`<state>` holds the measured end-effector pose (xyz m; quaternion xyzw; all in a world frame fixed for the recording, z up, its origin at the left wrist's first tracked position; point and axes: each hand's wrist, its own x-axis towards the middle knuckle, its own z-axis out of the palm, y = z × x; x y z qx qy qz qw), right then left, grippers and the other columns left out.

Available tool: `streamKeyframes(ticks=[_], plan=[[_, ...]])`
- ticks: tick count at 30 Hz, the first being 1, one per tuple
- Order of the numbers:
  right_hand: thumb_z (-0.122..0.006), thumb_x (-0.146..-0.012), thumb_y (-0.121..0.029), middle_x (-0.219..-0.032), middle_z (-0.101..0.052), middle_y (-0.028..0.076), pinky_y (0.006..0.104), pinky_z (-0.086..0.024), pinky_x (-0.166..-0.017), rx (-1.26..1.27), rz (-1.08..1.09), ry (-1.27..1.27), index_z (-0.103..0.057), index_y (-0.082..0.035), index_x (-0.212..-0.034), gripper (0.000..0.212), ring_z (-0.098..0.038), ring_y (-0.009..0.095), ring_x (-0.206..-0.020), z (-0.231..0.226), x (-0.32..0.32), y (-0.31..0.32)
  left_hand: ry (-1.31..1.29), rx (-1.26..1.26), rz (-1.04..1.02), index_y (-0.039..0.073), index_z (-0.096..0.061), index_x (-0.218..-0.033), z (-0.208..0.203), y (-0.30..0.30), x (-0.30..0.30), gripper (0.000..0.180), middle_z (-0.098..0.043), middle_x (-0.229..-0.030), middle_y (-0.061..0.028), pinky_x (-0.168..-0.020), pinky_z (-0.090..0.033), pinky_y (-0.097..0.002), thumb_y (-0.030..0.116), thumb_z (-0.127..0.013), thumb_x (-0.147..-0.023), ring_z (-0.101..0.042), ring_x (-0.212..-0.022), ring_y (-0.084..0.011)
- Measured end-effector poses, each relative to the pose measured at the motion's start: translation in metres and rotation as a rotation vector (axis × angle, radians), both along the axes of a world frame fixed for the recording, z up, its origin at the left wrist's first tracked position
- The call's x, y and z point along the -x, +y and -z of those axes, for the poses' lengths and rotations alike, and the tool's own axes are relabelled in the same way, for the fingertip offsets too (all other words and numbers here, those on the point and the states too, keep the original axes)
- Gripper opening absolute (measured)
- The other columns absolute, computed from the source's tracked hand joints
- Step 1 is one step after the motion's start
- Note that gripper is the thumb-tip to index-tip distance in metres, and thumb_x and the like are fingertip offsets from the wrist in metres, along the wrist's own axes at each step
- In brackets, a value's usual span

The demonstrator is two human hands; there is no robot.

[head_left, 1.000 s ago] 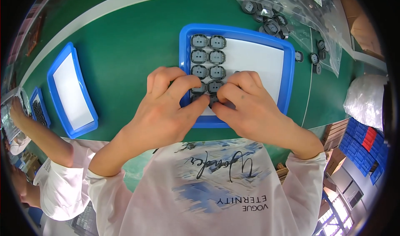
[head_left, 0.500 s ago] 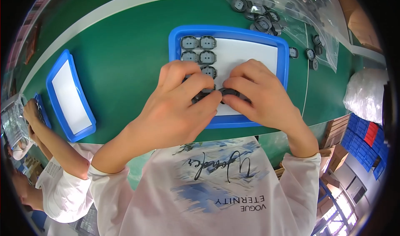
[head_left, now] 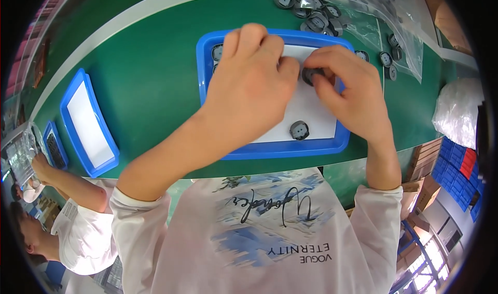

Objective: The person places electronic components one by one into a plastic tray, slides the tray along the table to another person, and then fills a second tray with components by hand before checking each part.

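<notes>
A blue tray (head_left: 285, 151) with a white bottom lies in front of me. My left hand (head_left: 251, 84) is over its middle, back turned up and fingers curled downward; whatever is in them is hidden beneath the hand. A small dark grey rounded plastic part (head_left: 313, 76) is pinched between thumb and fingers of my right hand (head_left: 355, 89), above the tray's right side. Another grey plastic part (head_left: 299, 130) lies alone near the tray's front edge. Grey parts (head_left: 217, 51) show at the tray's left edge, mostly covered by my left hand.
A clear plastic bag (head_left: 363, 3) and a heap of grey parts (head_left: 317, 20) lie beyond the tray, with several loose parts (head_left: 385, 59) to the right. A second blue tray (head_left: 89, 122) stands at left. Further left, a person (head_left: 85, 237) works beside a small blue tray (head_left: 55, 144).
Both hands have come apart and moved away from me over the tray, my right hand with a grey part. A lone part now shows near the tray's front. The tray appears slightly further left.
</notes>
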<state>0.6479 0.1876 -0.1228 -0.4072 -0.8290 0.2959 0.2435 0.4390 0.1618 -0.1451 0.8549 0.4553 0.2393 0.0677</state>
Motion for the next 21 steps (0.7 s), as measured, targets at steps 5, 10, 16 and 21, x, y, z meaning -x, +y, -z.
streamKeyframes(ticks=[5, 10, 16, 21], plan=[[-0.064, -0.083, 0.009, -0.103, -0.069, 0.011, 0.0315, -0.052, -0.067, -0.107, -0.068, -0.039, -0.070, -0.001, -0.101, 0.021, -0.064, 0.024, -0.077, 0.001, -0.014, 0.006, -0.053, -0.122, -0.052, 0.002, -0.071, -0.084, 0.004, 0.016, -0.005, 0.015, -0.057, -0.094, -0.0122, -0.091, -0.041, -0.0458, 0.006, -0.071, -0.070, -0.049, -0.103, -0.0339], [-0.071, -0.084, 0.002, -0.110, -0.068, 0.011, 0.0348, -0.052, -0.072, -0.357, -0.189, -0.154, -0.071, -0.003, -0.102, 0.019, -0.063, 0.028, -0.083, 0.007, -0.008, 0.009, -0.074, -0.089, 0.004, 0.006, -0.074, -0.080, 0.002, 0.022, 0.003, 0.010, -0.055, -0.097, -0.0095, -0.092, -0.039, -0.0452, 0.006, -0.073, -0.070, -0.049, -0.106, -0.0323], [-0.076, -0.081, -0.004, -0.101, -0.064, 0.009, 0.0354, -0.053, -0.073, -0.151, 0.162, -0.280, -0.070, -0.003, -0.102, 0.021, -0.063, 0.027, -0.083, 0.004, 0.003, -0.013, -0.071, -0.114, -0.052, 0.005, -0.074, -0.078, 0.006, 0.020, 0.003, 0.009, -0.056, -0.100, -0.0099, -0.095, -0.038, -0.0460, 0.008, -0.074, -0.070, -0.048, -0.108, -0.0327], [-0.074, -0.081, 0.000, -0.103, -0.062, 0.009, 0.0364, -0.054, -0.073, -0.199, 0.065, -0.273, -0.067, -0.002, -0.097, 0.017, -0.064, 0.027, -0.084, 0.013, 0.006, -0.004, -0.021, -0.075, -0.108, 0.010, -0.076, -0.088, 0.002, 0.016, 0.009, 0.021, -0.059, -0.110, -0.0047, -0.095, -0.038, -0.0452, 0.012, -0.084, -0.068, -0.047, -0.114, -0.0305]])
